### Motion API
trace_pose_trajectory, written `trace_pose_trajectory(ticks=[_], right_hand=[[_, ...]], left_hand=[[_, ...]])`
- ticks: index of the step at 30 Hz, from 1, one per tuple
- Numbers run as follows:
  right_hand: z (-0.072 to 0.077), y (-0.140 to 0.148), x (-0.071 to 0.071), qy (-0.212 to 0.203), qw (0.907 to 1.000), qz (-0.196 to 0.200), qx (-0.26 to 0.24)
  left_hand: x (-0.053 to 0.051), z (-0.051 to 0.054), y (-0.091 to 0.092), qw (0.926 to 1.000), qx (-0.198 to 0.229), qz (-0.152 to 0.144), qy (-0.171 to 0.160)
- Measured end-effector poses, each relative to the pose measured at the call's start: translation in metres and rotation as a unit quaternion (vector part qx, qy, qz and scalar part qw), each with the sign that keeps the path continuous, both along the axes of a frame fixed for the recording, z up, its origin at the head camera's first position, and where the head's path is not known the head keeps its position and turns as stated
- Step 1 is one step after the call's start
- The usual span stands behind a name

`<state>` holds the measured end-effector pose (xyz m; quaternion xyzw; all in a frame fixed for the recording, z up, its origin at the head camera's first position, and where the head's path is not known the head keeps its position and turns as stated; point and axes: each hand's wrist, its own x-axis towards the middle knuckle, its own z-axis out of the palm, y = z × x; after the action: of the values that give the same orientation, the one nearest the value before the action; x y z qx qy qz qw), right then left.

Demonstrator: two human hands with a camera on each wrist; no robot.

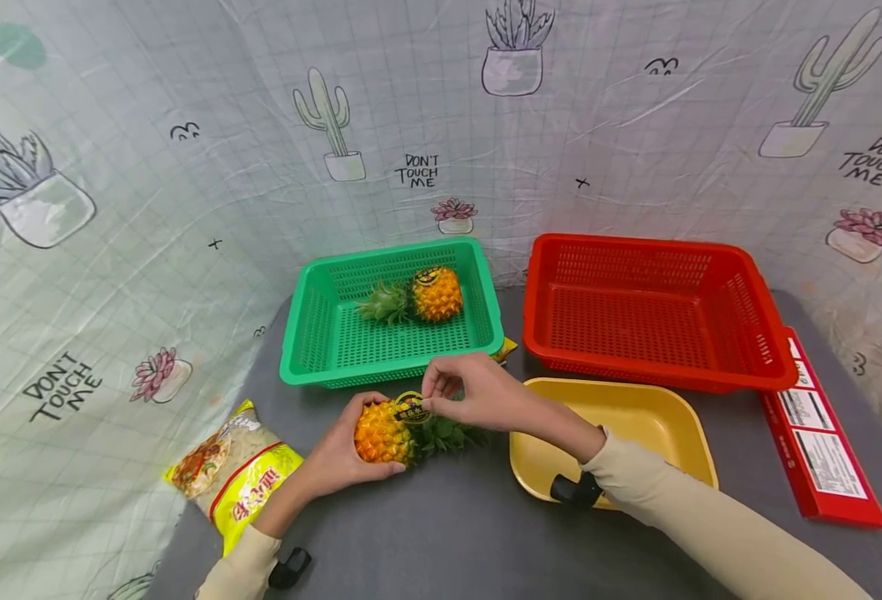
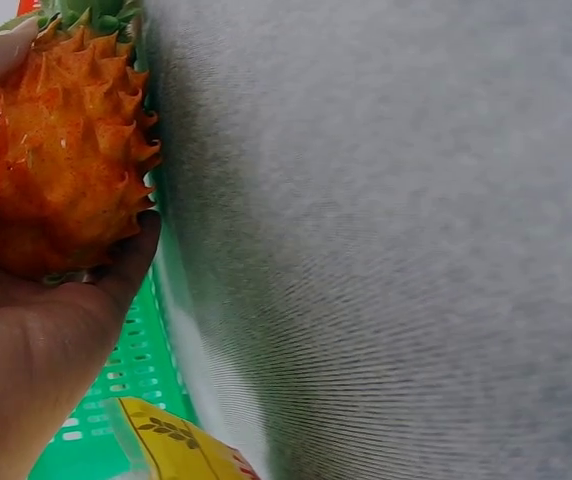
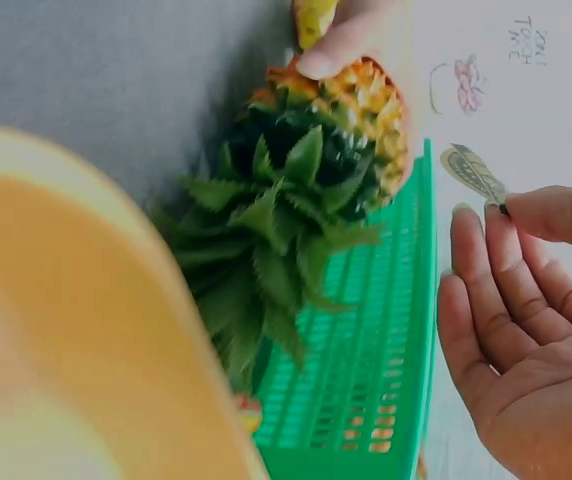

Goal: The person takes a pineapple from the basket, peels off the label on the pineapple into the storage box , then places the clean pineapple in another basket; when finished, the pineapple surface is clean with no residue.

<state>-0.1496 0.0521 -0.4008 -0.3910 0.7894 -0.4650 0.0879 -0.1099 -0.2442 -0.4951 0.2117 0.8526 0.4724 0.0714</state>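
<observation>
My left hand (image 1: pixel 338 457) grips an orange-yellow pineapple (image 1: pixel 383 435) by its body, with its green leaves (image 1: pixel 444 435) pointing right. In the left wrist view, thumb and fingers curl round the spiky pineapple (image 2: pixel 66 150). Above it, my right hand (image 1: pixel 480 392) pinches a black-and-gold label (image 1: pixel 411 408) between thumb and fingertips. From the right wrist, that label (image 3: pixel 477 174) appears held by its edge, apart from the fruit. A second pineapple (image 1: pixel 438 295), bearing a similar label, lies in the green basket (image 1: pixel 306 333) just beyond my hands.
A red basket (image 1: pixel 774 333) stands at the back right, with a yellow tub (image 1: pixel 613 385) in front, below my right forearm. A red box (image 1: pixel 824 450) lies at the right. Beside my left forearm is a yellow bag (image 1: pixel 238 475); another yellow packet (image 1: pixel 507 347) peeks out by the green basket.
</observation>
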Motion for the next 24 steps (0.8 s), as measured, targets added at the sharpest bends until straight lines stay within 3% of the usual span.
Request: trace_pose_trajectory(ticks=[7, 13, 24], right_hand=[[0.0, 0.024, 0.001, -0.045, 0.9988, -0.012, -0.014], [-0.005, 0.052, 0.004, -0.107, 0.9939, -0.018, -0.02], [-0.016, 0.109, 0.004, -0.12, 0.9915, -0.04, 0.032]], left_hand=[[0.002, 0.002, -0.001, 0.9997, 0.0, 0.003, 0.023], [0.004, 0.0, -0.001, 1.0, -0.003, 0.007, -0.001], [0.003, -0.004, 0.0, 0.9999, 0.011, 0.004, -0.007]])
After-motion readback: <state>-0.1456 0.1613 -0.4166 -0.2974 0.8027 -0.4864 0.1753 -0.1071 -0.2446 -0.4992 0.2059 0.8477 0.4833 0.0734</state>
